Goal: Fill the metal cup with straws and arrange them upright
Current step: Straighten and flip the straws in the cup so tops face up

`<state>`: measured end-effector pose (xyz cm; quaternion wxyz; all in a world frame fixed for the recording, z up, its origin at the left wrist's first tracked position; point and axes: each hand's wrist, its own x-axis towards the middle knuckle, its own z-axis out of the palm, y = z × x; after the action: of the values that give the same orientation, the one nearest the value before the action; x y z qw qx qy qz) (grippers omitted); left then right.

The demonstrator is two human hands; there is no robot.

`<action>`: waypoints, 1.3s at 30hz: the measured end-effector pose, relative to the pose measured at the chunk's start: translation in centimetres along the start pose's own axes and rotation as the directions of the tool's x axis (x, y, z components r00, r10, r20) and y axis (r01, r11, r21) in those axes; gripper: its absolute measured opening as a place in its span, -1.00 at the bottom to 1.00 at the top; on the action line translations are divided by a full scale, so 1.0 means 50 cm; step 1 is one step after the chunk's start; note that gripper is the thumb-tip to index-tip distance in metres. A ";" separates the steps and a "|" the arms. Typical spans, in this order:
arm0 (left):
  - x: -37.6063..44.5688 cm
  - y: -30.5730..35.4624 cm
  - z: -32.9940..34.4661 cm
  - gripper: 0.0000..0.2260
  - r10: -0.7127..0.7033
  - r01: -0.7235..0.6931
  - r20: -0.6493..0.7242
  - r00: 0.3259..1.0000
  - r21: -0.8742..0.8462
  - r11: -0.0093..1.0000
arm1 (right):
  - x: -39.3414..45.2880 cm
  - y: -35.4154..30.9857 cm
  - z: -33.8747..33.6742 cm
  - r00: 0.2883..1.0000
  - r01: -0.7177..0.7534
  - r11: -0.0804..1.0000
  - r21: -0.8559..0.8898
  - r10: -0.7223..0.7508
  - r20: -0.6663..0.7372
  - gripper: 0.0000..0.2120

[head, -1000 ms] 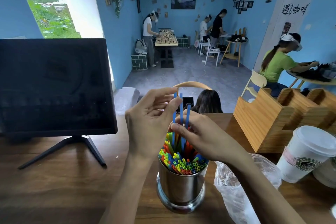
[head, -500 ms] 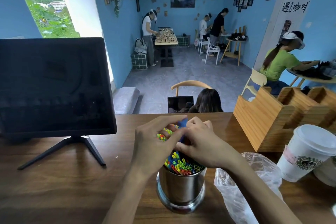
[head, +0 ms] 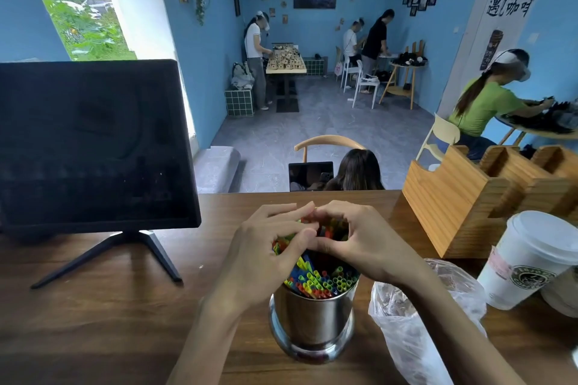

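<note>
Pressing the straw tops level in the metal cup.

The metal cup (head: pixel 312 322) stands on the wooden counter (head: pixel 109 322) right in front of me, packed with coloured straws (head: pixel 322 283). My left hand (head: pixel 266 256) and right hand (head: pixel 362 244) meet above it, fingers curled round the far straw tops. I judge this the arranging step: next I need to ease the leaning ones upright and spread them evenly. A plastic bag (head: pixel 416 337) lies just right of the cup, a paper cup (head: pixel 528 259) beyond.
</note>
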<state>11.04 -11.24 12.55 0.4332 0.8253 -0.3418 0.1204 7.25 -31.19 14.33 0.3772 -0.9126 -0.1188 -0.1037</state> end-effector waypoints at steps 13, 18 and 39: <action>-0.021 0.017 -0.046 -0.73 -0.009 0.007 0.217 0.976 0.010 1.000 | -0.007 -0.004 0.010 0.998 0.027 1.000 -0.009 -0.027 -0.051 -0.82; -0.010 0.008 -0.026 -0.79 0.006 -0.005 0.064 0.998 -0.005 1.000 | -0.003 0.001 0.011 0.998 0.030 0.994 0.106 -0.023 -0.064 -0.85; -0.008 0.030 -0.003 -0.79 0.135 -0.093 -0.157 0.978 0.247 0.964 | -0.013 0.015 0.012 0.996 -0.012 0.939 0.342 0.041 -0.079 -0.78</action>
<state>9.76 -11.51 13.41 0.3512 0.8367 -0.3331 0.2564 6.91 -31.36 13.24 0.5358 -0.8297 -0.1065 -0.1149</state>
